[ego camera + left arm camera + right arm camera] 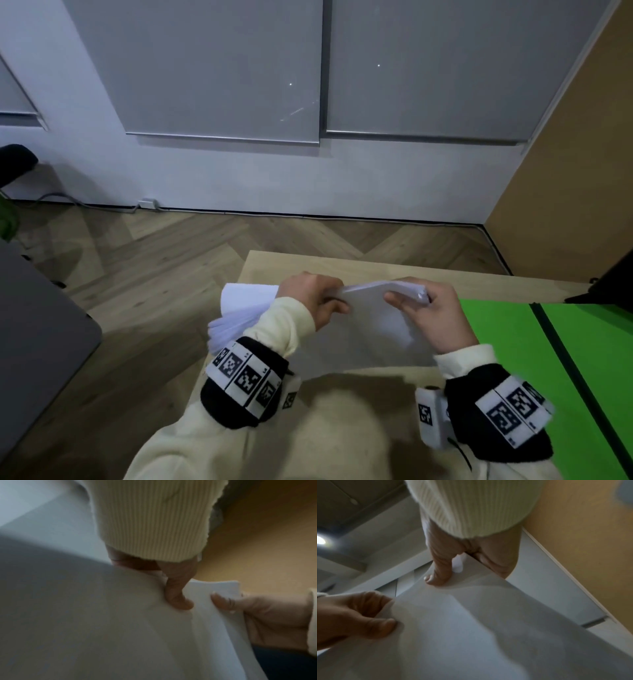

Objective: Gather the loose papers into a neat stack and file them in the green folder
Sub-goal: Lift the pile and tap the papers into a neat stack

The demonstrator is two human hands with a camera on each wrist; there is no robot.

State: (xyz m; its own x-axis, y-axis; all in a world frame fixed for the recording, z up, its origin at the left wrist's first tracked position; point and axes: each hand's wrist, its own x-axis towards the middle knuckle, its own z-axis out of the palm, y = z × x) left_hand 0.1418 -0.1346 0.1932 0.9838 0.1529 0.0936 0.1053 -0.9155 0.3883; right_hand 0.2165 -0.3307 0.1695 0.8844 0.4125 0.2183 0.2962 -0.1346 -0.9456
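A stack of white papers point(366, 322) is held up above the wooden table point(308, 267), its top edge pinched by both hands. My left hand point(313, 296) grips the top left part, thumb in front point(178, 599), and sheets point(236, 308) fan out and droop behind its wrist. My right hand point(424, 308) pinches the top right corner, thumb on the front face point(438, 577). The green folder point(513, 342) lies open and flat on the table to the right of the papers, a dark spine line down its middle.
The table's far edge and left corner are near the papers, with herringbone floor point(154, 260) beyond. A dark grey surface point(37, 329) stands at left and a black object point(616, 277) at the table's far right.
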